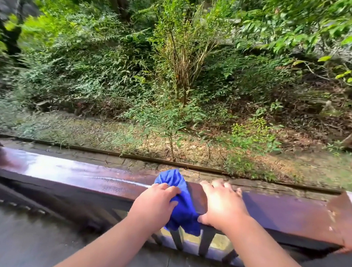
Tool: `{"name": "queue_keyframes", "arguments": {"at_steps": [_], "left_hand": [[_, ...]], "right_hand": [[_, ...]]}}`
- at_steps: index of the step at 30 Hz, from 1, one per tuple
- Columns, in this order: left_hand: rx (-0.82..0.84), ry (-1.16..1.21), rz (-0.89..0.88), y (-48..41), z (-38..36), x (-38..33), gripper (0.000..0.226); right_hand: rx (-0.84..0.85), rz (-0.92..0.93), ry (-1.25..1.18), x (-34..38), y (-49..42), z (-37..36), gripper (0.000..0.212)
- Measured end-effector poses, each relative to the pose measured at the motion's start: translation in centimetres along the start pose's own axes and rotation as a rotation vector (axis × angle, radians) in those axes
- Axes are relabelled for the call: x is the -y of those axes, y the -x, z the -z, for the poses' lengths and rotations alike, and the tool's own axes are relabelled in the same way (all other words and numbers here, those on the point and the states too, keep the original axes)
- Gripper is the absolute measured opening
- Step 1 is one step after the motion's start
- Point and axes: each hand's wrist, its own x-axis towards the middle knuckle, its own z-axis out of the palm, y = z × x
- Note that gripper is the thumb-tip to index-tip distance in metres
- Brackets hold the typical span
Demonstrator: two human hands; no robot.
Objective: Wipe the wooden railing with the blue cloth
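A dark brown wooden railing point(78, 173) runs across the view from left to right, its top shiny and wet-looking left of my hands. The blue cloth point(181, 199) is draped over the top rail, hanging down the near side. My left hand point(156, 206) grips the cloth on the near face of the rail. My right hand point(224, 205) rests just right of the cloth, palm on top of the rail, fingers curled over the far edge and thumb on the near face, touching the cloth's lower edge.
Dark balusters point(206, 240) stand under the rail below my hands. A wooden post point(346, 214) rises at the right end. Grey deck boards point(23, 237) lie on my side. Beyond the rail are a stone ledge point(104, 159), ground and dense green bushes point(176, 69).
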Motion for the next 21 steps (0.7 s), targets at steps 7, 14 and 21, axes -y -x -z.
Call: {"name": "queue_keyframes", "arguments": {"at_steps": [7,14,21], "left_hand": [[-0.146,-0.117,-0.163,0.2,0.3,-0.8,0.032],[-0.048,-0.089,-0.209,-0.1,-0.1,1.0,0.013],[-0.010,-0.119,-0.227,0.3,0.0,7.8,0.016]], "right_hand": [[-0.018,0.013,-0.031,-0.1,-0.2,-0.1,0.106],[-0.015,-0.008,-0.035,0.2,0.0,0.2,0.106],[0.015,-0.106,-0.009,3.4,-1.3,-0.2,0.113]]}}
